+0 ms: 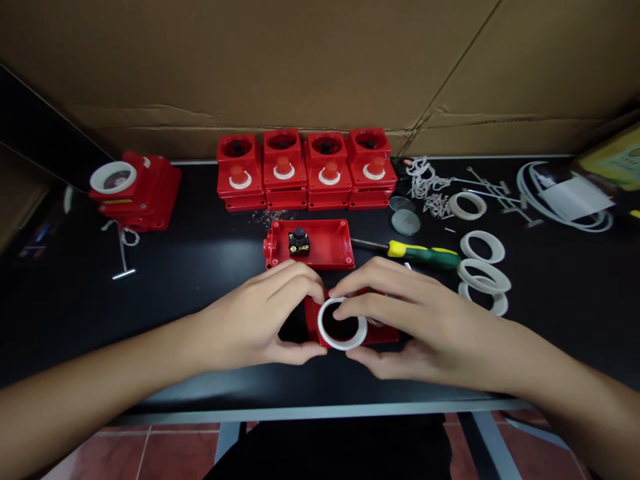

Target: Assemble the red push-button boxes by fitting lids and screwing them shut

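Observation:
Near the table's front edge, my left hand (265, 317) grips the left end of a red plastic cover (313, 320), fingers behind and thumb in front. A white ring (342, 346) sits over the round opening at that end. My right hand (415, 317) holds the ring, with one fingertip reaching inside its rim and the thumb at the front. Part of the cover is hidden under my right hand. Just behind lies an open red box base (327, 243) with a black switch block (299, 243) inside. A green and yellow screwdriver (425, 256) lies beside it.
Several red boxes (327, 167) stand in a row at the back. Another red unit (145, 193) with a white ring sits left. Loose white rings (483, 247), clear discs (405, 222), small metal T-bars (500, 197), white cord (425, 177) and coiled tubing (525, 193) lie right.

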